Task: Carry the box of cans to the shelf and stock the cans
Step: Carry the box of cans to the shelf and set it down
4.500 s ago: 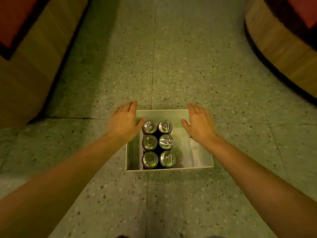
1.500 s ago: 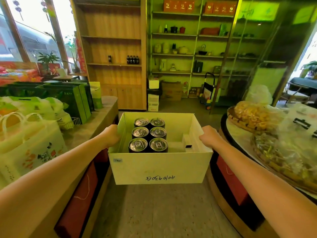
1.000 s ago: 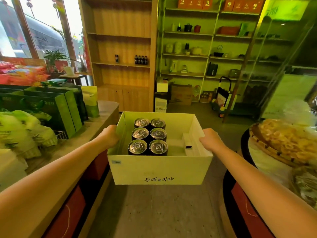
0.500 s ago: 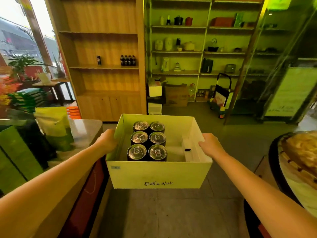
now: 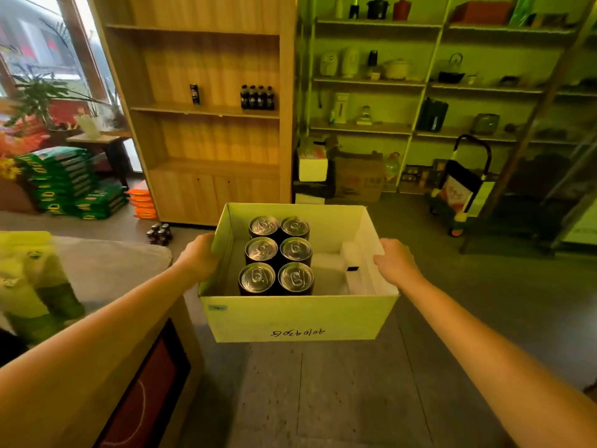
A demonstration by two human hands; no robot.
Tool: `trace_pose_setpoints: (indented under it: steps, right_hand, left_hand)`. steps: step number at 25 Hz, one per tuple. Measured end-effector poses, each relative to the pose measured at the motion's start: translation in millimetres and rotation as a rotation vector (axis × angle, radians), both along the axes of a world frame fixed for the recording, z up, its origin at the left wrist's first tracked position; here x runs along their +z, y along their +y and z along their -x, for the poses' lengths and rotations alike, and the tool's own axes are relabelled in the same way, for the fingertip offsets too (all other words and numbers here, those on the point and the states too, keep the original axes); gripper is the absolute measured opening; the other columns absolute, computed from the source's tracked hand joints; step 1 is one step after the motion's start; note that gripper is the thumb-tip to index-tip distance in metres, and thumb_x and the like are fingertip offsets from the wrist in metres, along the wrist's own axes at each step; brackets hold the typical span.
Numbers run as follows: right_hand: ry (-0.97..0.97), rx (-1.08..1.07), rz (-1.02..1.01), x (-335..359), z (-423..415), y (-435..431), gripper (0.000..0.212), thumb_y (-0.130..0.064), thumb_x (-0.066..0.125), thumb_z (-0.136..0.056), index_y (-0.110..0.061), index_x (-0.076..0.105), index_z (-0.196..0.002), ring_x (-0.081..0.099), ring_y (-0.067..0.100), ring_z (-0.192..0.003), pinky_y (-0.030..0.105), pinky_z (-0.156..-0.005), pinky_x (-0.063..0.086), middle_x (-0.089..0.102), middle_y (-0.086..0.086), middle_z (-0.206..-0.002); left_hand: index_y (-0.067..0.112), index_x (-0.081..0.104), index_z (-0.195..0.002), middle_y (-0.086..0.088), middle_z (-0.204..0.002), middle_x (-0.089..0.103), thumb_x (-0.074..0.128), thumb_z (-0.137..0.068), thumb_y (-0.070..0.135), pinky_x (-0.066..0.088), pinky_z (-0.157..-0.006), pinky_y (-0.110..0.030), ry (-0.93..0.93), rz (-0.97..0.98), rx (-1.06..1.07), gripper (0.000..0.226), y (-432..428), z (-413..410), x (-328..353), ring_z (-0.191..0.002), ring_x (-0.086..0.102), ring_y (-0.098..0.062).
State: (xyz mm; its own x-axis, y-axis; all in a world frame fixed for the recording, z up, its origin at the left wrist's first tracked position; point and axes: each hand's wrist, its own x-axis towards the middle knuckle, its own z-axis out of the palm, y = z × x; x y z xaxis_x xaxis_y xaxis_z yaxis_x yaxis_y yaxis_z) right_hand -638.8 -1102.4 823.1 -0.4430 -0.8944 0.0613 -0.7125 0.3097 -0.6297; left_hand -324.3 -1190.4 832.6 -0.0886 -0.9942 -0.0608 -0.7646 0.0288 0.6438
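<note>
An open white cardboard box (image 5: 297, 318) hangs in front of me above the floor, held at chest height. Several dark cans (image 5: 277, 253) with silver tops stand in two rows in its left half. My left hand (image 5: 200, 253) grips the box's left wall. My right hand (image 5: 395, 261) grips its right wall. Straight ahead stands a wooden shelf unit (image 5: 206, 111). One dark can (image 5: 194, 93) and a row of small dark bottles (image 5: 257, 97) stand on its middle shelf.
A counter (image 5: 106, 270) with a yellow-green bag (image 5: 29, 286) runs along my left. Small bottles (image 5: 159, 233) sit on the floor by the shelf's base. Stacked green sacks (image 5: 68, 182) lie far left. A hand trolley (image 5: 462, 192) and cartons (image 5: 355, 179) stand at the right shelving.
The box has gone from the floor up into both hands. The wooden shelf has come closer and larger, and the round table at the right has slipped out of view.
</note>
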Motion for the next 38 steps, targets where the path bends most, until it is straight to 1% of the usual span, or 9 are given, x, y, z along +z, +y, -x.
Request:
trace_pose_setpoints:
  steps: [3,7,11,13,17,20,25,32,38]
  right_hand:
    - [-0.016,0.05,0.005,1.6,11.3,-81.5,0.023,0.001,0.044,-0.087,-0.002,0.061,-0.102,0.06,0.034,-0.094,0.028,-0.068,0.037,0.065,0.018,-0.106]
    - [-0.041,0.092,0.006,-6.0,13.1,-185.2,0.023,0.005,0.042,-0.086,0.004,0.061,-0.1,0.059,0.035,-0.095,0.027,-0.065,0.036,0.065,0.022,-0.106]
    - [-0.023,0.1,0.011,-14.5,1.1,-298.8,0.023,0.001,0.042,-0.088,0.005,0.061,-0.1,0.059,0.037,-0.097,0.039,-0.076,0.047,0.064,0.023,-0.106]
    - [-0.014,0.093,0.005,-18.7,-6.6,-357.7,0.024,0.001,0.042,-0.088,0.004,0.061,-0.101,0.059,0.037,-0.097,0.04,-0.079,0.048,0.064,0.022,-0.108]
    - [-0.056,0.093,0.028,-20.8,-28.2,-469.6,0.026,0.004,0.042,-0.088,0.003,0.061,-0.105,0.058,0.035,-0.099,0.034,-0.075,0.044,0.064,0.021,-0.111]
    - [-0.081,0.129,0.03,-21.1,-42.2,-545.8,0.024,0.005,0.041,-0.088,0.003,0.061,-0.102,0.057,0.03,-0.09,0.027,-0.066,0.041,0.064,0.021,-0.108]
    - [-0.023,0.206,-0.014,-29.5,-61.8,-682.3,0.027,0.0,0.042,-0.089,-0.005,0.06,-0.108,0.052,0.024,-0.079,0.025,-0.056,0.034,0.064,0.017,-0.107]
    - [-0.058,0.328,-0.011,-44.2,-91.6,-889.8,0.025,-0.003,0.043,-0.09,-0.005,0.058,-0.11,0.057,0.027,-0.087,0.03,-0.071,0.044,0.064,0.016,-0.108]
    - [-0.059,0.396,-0.02,-46.7,-132.2,-1019.5,0.024,-0.003,0.04,-0.091,-0.006,0.058,-0.107,0.058,0.031,-0.094,0.04,-0.082,0.049,0.063,0.015,-0.107]
  left_hand:
    - [0.007,0.044,-0.133,-0.022,-0.13,0.053,0.048,-0.086,-0.007,0.045,-0.098,-0.046,0.003,-0.037,0.069,0.05,-72.3,10.9,-2.1,-0.118,0.051,-0.039]
    - [0.008,0.044,-0.134,-0.022,-0.129,0.054,0.049,-0.085,-0.005,0.045,-0.097,-0.046,-0.018,-0.058,0.097,0.05,-169.9,13.4,-12.0,-0.117,0.052,-0.039]
    - [0.004,0.045,-0.131,-0.022,-0.129,0.054,0.049,-0.087,-0.003,0.044,-0.095,-0.045,-0.032,-0.06,0.086,0.045,-282.0,6.1,-24.1,-0.117,0.051,-0.038]
    - [0.004,0.045,-0.131,-0.021,-0.129,0.054,0.049,-0.088,-0.002,0.044,-0.095,-0.044,-0.038,-0.061,0.082,0.044,-338.7,-1.2,-27.6,-0.117,0.051,-0.038]
    - [0.005,0.042,-0.133,-0.021,-0.132,0.051,0.048,-0.09,0.001,0.045,-0.095,-0.045,-0.039,-0.069,0.106,0.044,-447.8,-19.5,-22.9,-0.119,0.051,-0.038]
    - [0.002,0.042,-0.133,-0.022,-0.132,0.051,0.047,-0.09,-0.001,0.044,-0.096,-0.045,-0.033,-0.064,0.13,0.044,-516.6,-34.1,-20.9,-0.12,0.05,-0.038]
    - [0.007,0.045,-0.131,-0.022,-0.129,0.054,0.047,-0.087,-0.003,0.047,-0.097,-0.049,-0.076,-0.049,0.193,0.046,-626.7,-67.3,-34.3,-0.118,0.052,-0.038]
    - [0.007,0.043,-0.133,-0.02,-0.128,0.055,0.047,-0.087,-0.004,0.047,-0.096,-0.047,-0.093,-0.057,0.35,0.047,-791.0,-94.9,-45.7,-0.116,0.054,-0.036]
    - [0.003,0.044,-0.132,-0.024,-0.128,0.054,0.046,-0.088,-0.004,0.047,-0.096,-0.047,-0.099,-0.062,0.416,0.044,-896.5,-133.7,-48.7,-0.115,0.053,-0.037]
